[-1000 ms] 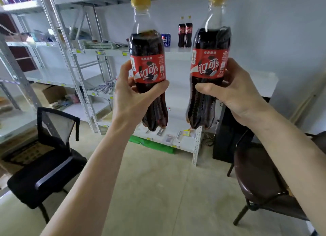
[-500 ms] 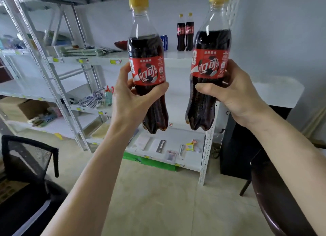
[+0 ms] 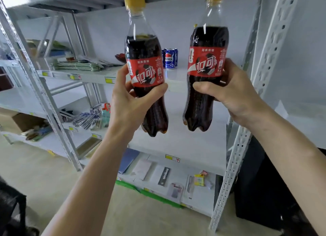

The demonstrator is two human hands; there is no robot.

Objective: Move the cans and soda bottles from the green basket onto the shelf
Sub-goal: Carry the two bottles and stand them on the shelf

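My left hand (image 3: 129, 101) grips a cola bottle (image 3: 145, 47) with a yellow cap and red label, held upright. My right hand (image 3: 234, 92) grips a second, matching cola bottle (image 3: 209, 40), also upright. Both bottles are raised in front of the white metal shelf (image 3: 181, 77), at the height of its upper board. Blue Pepsi cans (image 3: 170, 58) stand on that board, between the two bottles as I see them. The green basket is out of view.
The perforated shelf upright (image 3: 247, 130) runs down the right side, with a black cabinet (image 3: 261, 191) beyond it. Stationery and small packets (image 3: 176, 181) lie on the lowest board. A folded green-white cloth (image 3: 75, 66) lies left on the upper board. Green tape (image 3: 150, 194) marks the floor.
I have come closer to the shelf, which now fills the view. The two cola bottles standing on the shelf are now hidden behind the ones I hold. Both grips are unchanged.
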